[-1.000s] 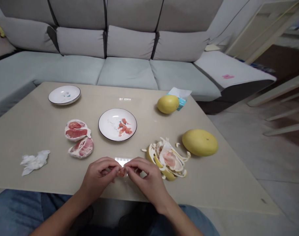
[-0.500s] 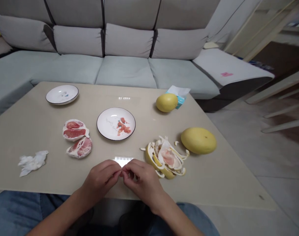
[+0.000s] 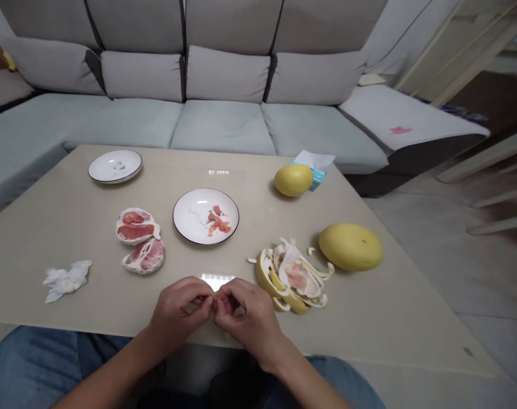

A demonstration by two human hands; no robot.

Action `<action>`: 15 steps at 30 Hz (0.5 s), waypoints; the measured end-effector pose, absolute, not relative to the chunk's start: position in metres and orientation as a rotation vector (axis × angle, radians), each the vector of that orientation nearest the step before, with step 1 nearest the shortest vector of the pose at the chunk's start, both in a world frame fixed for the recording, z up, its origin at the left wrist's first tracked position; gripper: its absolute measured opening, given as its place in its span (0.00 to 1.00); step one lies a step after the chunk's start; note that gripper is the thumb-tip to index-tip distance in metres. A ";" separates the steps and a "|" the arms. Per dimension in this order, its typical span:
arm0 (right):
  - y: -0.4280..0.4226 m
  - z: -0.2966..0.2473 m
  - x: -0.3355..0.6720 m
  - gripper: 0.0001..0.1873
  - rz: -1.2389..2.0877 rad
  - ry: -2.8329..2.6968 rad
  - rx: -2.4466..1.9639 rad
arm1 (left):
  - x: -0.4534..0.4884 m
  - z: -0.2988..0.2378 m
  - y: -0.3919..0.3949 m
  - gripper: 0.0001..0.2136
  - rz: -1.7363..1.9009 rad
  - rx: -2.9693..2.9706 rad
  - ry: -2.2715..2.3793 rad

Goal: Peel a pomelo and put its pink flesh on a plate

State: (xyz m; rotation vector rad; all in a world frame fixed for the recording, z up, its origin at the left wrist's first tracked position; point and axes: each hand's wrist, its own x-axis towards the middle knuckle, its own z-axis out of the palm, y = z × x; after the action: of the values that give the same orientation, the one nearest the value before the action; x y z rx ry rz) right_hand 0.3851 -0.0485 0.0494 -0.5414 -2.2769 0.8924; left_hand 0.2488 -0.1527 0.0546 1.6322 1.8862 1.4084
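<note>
My left hand (image 3: 182,309) and my right hand (image 3: 246,314) meet above the table's near edge, fingertips pinched together. Between them is a small reddish piece of pomelo flesh (image 3: 214,305), mostly hidden by the fingers. Beyond the hands, a white dark-rimmed plate (image 3: 190,224) holds several torn bits of red pomelo flesh (image 3: 218,222). To its left lie two peeled chunks of red pomelo, an opened one (image 3: 135,230) and a smaller one (image 3: 146,257). Right of my right hand sits a heap of pomelo peel (image 3: 279,281) with yellow rind and white pith.
A whole pomelo (image 3: 351,246) rests at the right, another (image 3: 293,179) farther back against a blue tissue pack (image 3: 318,176). A second plate (image 3: 109,170) stands at the back left, a crumpled tissue (image 3: 67,280) at the near left. A grey sofa (image 3: 222,122) lines the table's far side.
The view has shifted slightly, so the things on the table appear a little farther right. My hands stay together, with fingers slightly re-angled around the small piece.
</note>
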 end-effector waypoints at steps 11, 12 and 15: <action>-0.043 0.056 0.388 0.06 1.262 -2.252 -0.498 | 0.250 0.052 -0.149 0.06 1.449 0.945 1.438; -0.042 0.056 0.389 0.06 1.293 -2.245 -0.507 | 0.249 0.051 -0.149 0.07 1.436 0.924 1.427; -0.041 0.057 0.389 0.06 1.360 -2.234 -0.507 | 0.248 0.050 -0.149 0.10 1.375 0.865 1.419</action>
State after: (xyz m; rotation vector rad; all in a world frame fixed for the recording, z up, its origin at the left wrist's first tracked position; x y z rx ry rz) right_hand 0.3893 -0.0410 0.0571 -0.5068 -2.2339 1.3597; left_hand 0.2481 -0.1488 0.0503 0.8648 1.4187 1.3747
